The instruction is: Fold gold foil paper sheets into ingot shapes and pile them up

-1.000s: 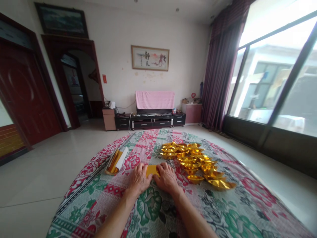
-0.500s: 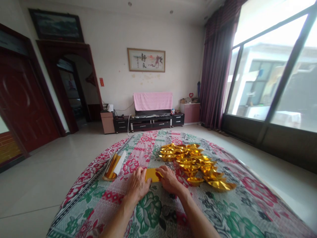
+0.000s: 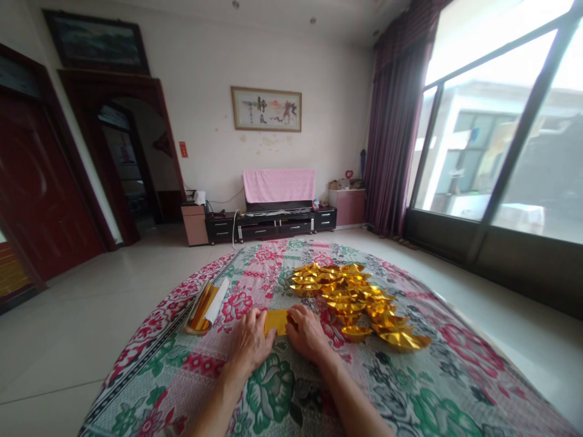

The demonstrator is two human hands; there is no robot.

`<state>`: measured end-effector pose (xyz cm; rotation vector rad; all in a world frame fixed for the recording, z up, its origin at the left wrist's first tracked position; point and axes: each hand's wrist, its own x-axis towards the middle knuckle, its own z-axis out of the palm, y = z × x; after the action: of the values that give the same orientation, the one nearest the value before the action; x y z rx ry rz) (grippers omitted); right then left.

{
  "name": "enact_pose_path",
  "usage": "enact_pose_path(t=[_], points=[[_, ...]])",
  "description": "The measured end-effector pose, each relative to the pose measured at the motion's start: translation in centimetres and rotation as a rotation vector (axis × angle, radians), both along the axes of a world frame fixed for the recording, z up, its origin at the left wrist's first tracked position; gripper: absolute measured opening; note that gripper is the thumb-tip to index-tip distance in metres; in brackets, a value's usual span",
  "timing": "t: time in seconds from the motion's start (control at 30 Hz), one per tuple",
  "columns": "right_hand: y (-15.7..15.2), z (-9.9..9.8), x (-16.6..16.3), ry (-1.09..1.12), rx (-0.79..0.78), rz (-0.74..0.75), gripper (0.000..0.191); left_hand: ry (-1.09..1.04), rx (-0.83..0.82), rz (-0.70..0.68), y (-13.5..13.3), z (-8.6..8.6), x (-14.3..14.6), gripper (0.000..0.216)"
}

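Fingers of the left hand [image 3: 249, 341] and right hand [image 3: 308, 334] press a gold paper sheet [image 3: 277, 321] flat on the floral cloth [image 3: 410, 394], pinning it for creasing; beyond, folded gold ingots [image 3: 350, 294] heap right, spare sheets [image 3: 206, 298] left

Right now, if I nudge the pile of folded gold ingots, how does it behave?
The gold ingots look like thin folded foil paper, so probably very light; a push would likely scatter them. They sit loosely heaped on the floral cloth, so the hollow shapes may tip or crush easily. The shiny surface suggests they might slide.
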<state>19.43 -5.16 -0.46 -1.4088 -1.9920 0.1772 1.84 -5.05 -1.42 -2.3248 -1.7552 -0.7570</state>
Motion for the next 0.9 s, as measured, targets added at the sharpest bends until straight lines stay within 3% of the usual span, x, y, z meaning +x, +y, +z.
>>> enact_pose_path(t=[0.27, 0.43, 0.73, 0.9], points=[[-0.9, 0.3, -0.4, -0.095, 0.001, -0.046, 0.019, -0.014, -0.020, 0.046, -0.4, 0.6, 0.7, 0.046], [-0.9, 0.5, -0.5, -0.101, -0.004, -0.038, 0.017, -0.112, -0.118, 0.050, 0.4, 0.4, 0.4, 0.046], [-0.8, 0.3, -0.3, -0.085, -0.004, -0.030, 0.017, -0.358, -0.222, -0.182, 1.8, -0.2, -2.4, 0.052], [-0.7, 0.4, -0.3, -0.088, 0.000, -0.023, 0.017, -0.423, -0.289, -0.213, 1.9, 0.0, -3.1, 0.058]])
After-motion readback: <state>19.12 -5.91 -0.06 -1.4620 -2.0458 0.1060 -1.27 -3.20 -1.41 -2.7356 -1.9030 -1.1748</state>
